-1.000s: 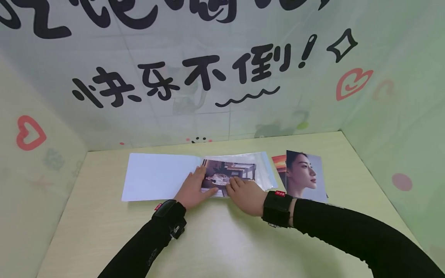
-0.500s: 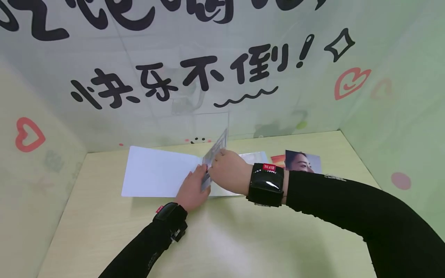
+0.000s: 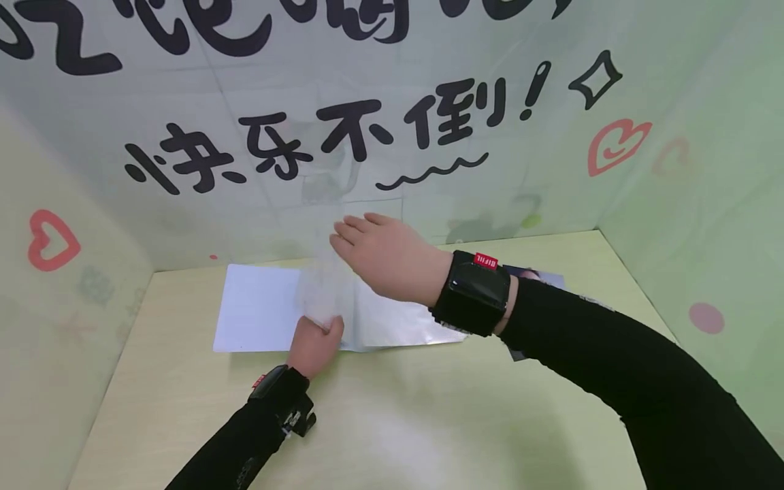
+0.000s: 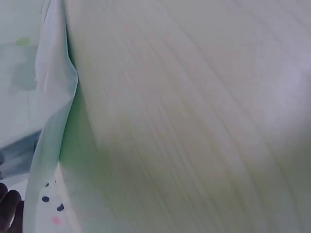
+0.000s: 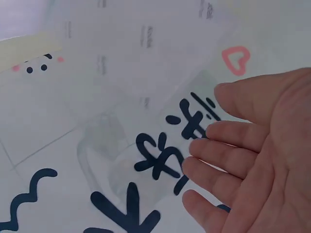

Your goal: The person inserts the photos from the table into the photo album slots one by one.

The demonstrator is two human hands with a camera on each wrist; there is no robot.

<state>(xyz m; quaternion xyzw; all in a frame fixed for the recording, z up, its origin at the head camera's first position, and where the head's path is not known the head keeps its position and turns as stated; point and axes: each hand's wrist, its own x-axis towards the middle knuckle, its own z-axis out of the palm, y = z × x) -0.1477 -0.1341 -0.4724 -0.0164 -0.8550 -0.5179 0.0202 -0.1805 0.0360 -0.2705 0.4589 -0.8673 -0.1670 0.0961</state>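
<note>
An album lies spread on the table in the head view, with a plain white left side [image 3: 254,306] and a pale right page [image 3: 404,321]. Between them a translucent album page [image 3: 324,289] stands raised and blurred. My left hand [image 3: 315,348] pinches this page near its lower edge; its dark fingers [image 4: 9,208] appear at the corner of the left wrist view. My right hand [image 3: 392,262] is above the album, fingers extended and holding nothing. In the right wrist view, a whitish sheet with small print [image 5: 131,43] is beyond the right hand's fingers [image 5: 223,150].
A portrait photo [image 3: 542,276] lies right of the album, mostly hidden by my right wrist and sleeve. The wooden table [image 3: 398,422] meets a printed cloth backdrop [image 3: 275,224] behind, with cloth sides at left and right.
The album page carrying the picture has swung up and over to the left. My right hand has risen and its fingers have straightened; my left hand has shifted slightly left.
</note>
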